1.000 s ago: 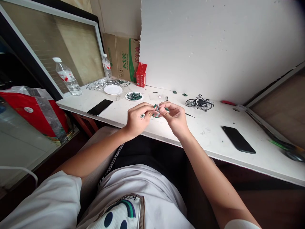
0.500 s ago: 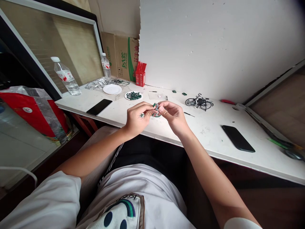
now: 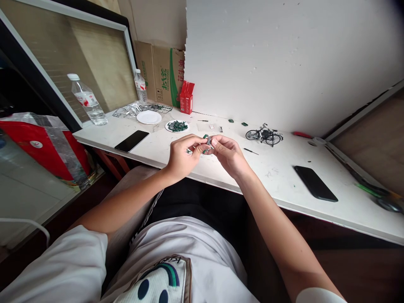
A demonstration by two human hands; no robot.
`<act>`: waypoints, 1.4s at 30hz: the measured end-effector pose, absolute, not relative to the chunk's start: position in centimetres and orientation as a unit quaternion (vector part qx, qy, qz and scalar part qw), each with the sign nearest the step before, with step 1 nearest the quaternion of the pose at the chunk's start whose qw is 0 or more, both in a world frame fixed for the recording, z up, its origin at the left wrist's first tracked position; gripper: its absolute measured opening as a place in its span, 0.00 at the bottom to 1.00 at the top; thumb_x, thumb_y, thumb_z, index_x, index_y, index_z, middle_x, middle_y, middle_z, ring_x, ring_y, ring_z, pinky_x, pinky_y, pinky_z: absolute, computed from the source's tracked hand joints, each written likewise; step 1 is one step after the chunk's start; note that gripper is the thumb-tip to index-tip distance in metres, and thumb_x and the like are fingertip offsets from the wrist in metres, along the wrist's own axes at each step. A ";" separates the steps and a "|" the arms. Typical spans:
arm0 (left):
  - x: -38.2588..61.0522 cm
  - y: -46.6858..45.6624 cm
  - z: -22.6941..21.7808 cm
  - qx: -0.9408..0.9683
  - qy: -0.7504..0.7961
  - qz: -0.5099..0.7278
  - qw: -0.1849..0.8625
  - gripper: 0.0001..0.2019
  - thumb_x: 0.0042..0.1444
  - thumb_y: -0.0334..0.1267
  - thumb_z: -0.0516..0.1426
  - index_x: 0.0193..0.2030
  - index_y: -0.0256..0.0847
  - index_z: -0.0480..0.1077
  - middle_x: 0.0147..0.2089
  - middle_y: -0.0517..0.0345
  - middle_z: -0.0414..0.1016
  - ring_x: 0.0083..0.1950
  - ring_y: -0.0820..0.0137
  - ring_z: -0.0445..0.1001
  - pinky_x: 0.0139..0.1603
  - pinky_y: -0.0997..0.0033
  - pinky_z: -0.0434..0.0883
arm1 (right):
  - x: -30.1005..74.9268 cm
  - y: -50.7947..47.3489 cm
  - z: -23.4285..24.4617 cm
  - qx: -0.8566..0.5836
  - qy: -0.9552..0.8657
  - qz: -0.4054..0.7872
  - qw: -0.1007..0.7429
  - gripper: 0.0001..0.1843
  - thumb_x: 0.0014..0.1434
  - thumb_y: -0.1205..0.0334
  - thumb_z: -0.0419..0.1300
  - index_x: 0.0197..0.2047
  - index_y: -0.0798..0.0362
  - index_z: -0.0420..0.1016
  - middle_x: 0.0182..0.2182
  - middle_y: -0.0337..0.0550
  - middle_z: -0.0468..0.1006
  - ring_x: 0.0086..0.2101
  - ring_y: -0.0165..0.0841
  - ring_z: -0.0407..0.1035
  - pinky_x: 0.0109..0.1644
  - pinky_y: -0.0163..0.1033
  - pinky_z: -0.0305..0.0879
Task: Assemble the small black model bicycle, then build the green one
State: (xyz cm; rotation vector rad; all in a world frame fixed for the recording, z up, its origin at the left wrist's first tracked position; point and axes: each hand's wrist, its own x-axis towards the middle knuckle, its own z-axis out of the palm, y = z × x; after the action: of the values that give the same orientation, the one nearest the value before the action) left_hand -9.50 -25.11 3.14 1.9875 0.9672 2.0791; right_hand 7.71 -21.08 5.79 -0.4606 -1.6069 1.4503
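Observation:
A small green-and-grey model part (image 3: 207, 138) is pinched between my two hands, just above the front edge of the table. My left hand (image 3: 185, 155) grips its left side with thumb and forefinger. From the right, my right hand (image 3: 231, 155) closes thumb and fingertips on the same part. Thin green pieces show below and beside the left fingers; the fingers hide much of them. Farther back lies a white plate of loose green parts (image 3: 177, 126). A black model bicycle (image 3: 264, 135) stands upright to the right.
A small screwdriver (image 3: 251, 151) lies right of my hands. Dark phones lie at left (image 3: 131, 141) and right (image 3: 315, 183). Behind are a white plate (image 3: 149, 117), water bottles (image 3: 89, 103), a red box (image 3: 186, 98) and a cardboard carton (image 3: 162, 75). A white panel (image 3: 277, 63) borders the table.
My right fingers have shifted slightly on the small part, and the part has turned a little. Both hands keep their hold; the things on the table stay where they were.

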 end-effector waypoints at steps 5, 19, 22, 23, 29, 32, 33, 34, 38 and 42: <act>-9.3 -25.3 3.2 0.635 0.350 0.679 0.114 0.11 0.61 0.45 0.70 0.43 0.39 0.83 0.41 0.50 0.85 0.38 0.65 0.86 0.37 0.70 0.80 | 7.6 -21.2 5.8 -0.196 -0.634 0.600 0.448 0.20 0.57 0.42 0.75 0.36 0.49 0.81 0.35 0.40 0.79 0.36 0.32 0.72 0.46 0.40 0.72; -8.8 -26.0 4.0 0.585 0.336 0.694 0.253 0.20 0.55 0.53 0.72 0.44 0.36 0.82 0.38 0.49 0.86 0.32 0.64 0.85 0.29 0.71 0.78 | 7.1 -21.4 5.3 -0.185 -0.686 0.470 0.523 0.16 0.64 0.44 0.70 0.41 0.48 0.78 0.36 0.40 0.77 0.35 0.33 0.71 0.42 0.42 0.72; -8.7 -26.1 4.0 0.585 0.328 0.699 0.249 0.20 0.55 0.52 0.72 0.44 0.36 0.82 0.39 0.49 0.86 0.32 0.65 0.85 0.27 0.73 0.77 | 7.1 -21.7 5.3 -0.169 -0.733 0.348 0.560 0.12 0.69 0.47 0.66 0.43 0.47 0.76 0.39 0.42 0.75 0.40 0.35 0.71 0.46 0.43 0.71; -8.7 -26.1 4.0 0.587 0.324 0.701 0.245 0.20 0.55 0.52 0.72 0.44 0.37 0.82 0.39 0.49 0.86 0.32 0.65 0.85 0.28 0.73 0.77 | 7.1 -21.8 5.3 -0.167 -0.747 0.312 0.563 0.11 0.71 0.48 0.64 0.44 0.47 0.75 0.40 0.43 0.75 0.42 0.36 0.71 0.48 0.44 0.70; -8.7 -26.0 3.8 0.609 0.285 0.708 0.215 0.18 0.57 0.50 0.72 0.43 0.37 0.82 0.37 0.53 0.84 0.32 0.67 0.85 0.31 0.72 0.79 | 7.1 -21.8 5.0 -0.157 -0.775 0.246 0.560 0.12 0.75 0.47 0.58 0.45 0.46 0.71 0.40 0.43 0.72 0.43 0.37 0.70 0.50 0.46 0.70; -8.7 -25.9 3.6 0.620 0.276 0.709 0.194 0.14 0.59 0.47 0.71 0.43 0.38 0.82 0.37 0.54 0.83 0.32 0.68 0.85 0.31 0.72 0.80 | 7.1 -21.7 5.0 -0.151 -0.780 0.244 0.557 0.12 0.75 0.47 0.57 0.45 0.46 0.70 0.40 0.43 0.71 0.42 0.37 0.69 0.50 0.47 0.70; -8.7 -25.9 3.5 0.623 0.276 0.708 0.185 0.13 0.60 0.46 0.70 0.43 0.38 0.82 0.37 0.54 0.83 0.32 0.68 0.85 0.32 0.72 0.80 | 7.1 -21.7 5.0 -0.152 -0.781 0.242 0.555 0.12 0.75 0.47 0.57 0.45 0.46 0.70 0.40 0.43 0.71 0.42 0.37 0.69 0.50 0.47 0.70; -8.8 -25.8 3.5 0.626 0.278 0.708 0.175 0.12 0.62 0.45 0.70 0.43 0.38 0.82 0.37 0.54 0.83 0.32 0.68 0.85 0.32 0.72 0.81 | 7.2 -21.7 5.0 -0.154 -0.781 0.241 0.555 0.12 0.75 0.47 0.57 0.45 0.46 0.70 0.40 0.43 0.71 0.41 0.37 0.69 0.50 0.47 0.70; -8.9 -25.7 3.4 0.639 0.272 0.708 0.126 0.06 0.64 0.39 0.68 0.44 0.39 0.82 0.38 0.55 0.83 0.32 0.70 0.85 0.33 0.72 0.81 | 7.2 -21.9 5.1 -0.151 -0.779 0.243 0.558 0.11 0.75 0.49 0.57 0.44 0.46 0.70 0.39 0.42 0.71 0.40 0.36 0.69 0.51 0.48 0.71; -9.0 -25.6 3.3 0.652 0.264 0.706 0.085 0.04 0.64 0.36 0.68 0.44 0.40 0.82 0.38 0.55 0.83 0.33 0.70 0.84 0.35 0.73 0.80 | 7.2 -21.9 5.2 -0.153 -0.781 0.240 0.555 0.12 0.74 0.49 0.58 0.43 0.47 0.71 0.40 0.43 0.72 0.40 0.37 0.71 0.50 0.48 0.72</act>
State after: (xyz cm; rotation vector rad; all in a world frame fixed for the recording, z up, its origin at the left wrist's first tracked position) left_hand -9.00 -25.64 3.32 1.9444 0.7889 2.1050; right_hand 7.25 -21.88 5.17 -0.3625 -1.8453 0.5671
